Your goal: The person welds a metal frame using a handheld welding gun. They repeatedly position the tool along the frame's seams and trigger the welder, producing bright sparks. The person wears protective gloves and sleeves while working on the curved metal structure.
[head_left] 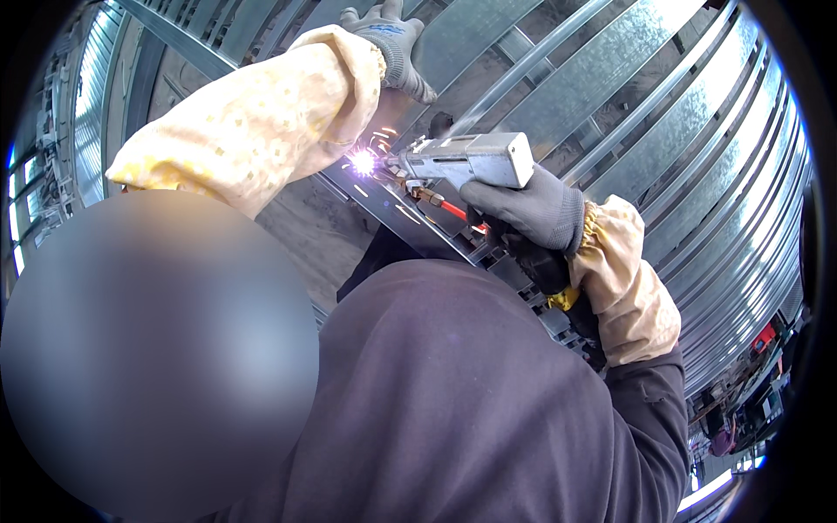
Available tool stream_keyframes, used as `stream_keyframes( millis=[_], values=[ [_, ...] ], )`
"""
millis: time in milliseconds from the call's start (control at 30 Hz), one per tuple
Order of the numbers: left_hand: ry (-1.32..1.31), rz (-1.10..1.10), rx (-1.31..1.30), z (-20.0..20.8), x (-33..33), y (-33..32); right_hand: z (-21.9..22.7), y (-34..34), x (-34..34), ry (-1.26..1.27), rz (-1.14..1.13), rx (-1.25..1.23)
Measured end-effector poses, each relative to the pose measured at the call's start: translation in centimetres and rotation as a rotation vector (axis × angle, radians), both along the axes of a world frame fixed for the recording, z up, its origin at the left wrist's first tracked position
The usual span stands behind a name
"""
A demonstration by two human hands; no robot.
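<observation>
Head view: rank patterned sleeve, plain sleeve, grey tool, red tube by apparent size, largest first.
1. Patterned sleeve
2. Plain sleeve
3. Grey tool
4. Red tube

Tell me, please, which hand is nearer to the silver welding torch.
Right: the right hand grips the silver welding torch; the left hand is apart, farther ahead, over the metal strips.

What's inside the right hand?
The right hand holds a silver tool, its front sticking out toward bright sparks. The hand covers the part it grips, so that bit can't be seen.
</observation>
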State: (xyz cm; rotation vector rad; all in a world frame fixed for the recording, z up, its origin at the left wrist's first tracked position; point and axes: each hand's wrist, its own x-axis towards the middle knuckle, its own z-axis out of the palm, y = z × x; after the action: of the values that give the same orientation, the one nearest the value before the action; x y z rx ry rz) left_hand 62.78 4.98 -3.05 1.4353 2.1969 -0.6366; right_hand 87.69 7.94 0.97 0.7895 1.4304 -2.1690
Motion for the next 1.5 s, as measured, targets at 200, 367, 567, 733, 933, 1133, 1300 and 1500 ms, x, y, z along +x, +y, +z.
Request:
stream_keyframes(
  millis=[200, 367, 567, 733, 933, 1133, 1300, 1500],
  values=[
    [-0.014, -0.014, 0.023, -0.7, -0.4, -0.1, 0.1, 0.2, 0.2, -0.022, 0.035, 0.036],
    [0.044, -0.019, 0.013, 0.1, 0.3, 0.2, 0.4, 0.3, 0.5, -0.04, 0.052, 0.036],
    [0.027, -0.019, 0.023, 0.0, 0.1, 0.1, 0.3, 0.1, 0.8, 0.049, 0.027, 0.074],
    [0.024, -0.009, 0.014, 0.3, 0.3, 0.2, 0.6, 0.4, 0.9, -0.12, 0.08, 0.021],
    [0.009, -0.013, 0.02, 0.2, 0.1, 0.1, 0.9, 0.0, 1.2, -0.017, 0.016, 0.063],
    [-0.024, 0.013, -0.011, 1.1, 0.3, 0.1, 1.5, -0.1, 1.4, -0.083, 0.021, 0.022],
    [0.003, -0.016, 0.046, 0.0, 0.1, -0.1, 2.3, -0.1, 0.8, -0.156, 0.024, 0.008],
    [-0.006, -0.015, 0.05, 0.1, -0.1, -0.2, 1.5, -0.3, 1.3, -0.103, 0.022, 0.023]
  ],
)
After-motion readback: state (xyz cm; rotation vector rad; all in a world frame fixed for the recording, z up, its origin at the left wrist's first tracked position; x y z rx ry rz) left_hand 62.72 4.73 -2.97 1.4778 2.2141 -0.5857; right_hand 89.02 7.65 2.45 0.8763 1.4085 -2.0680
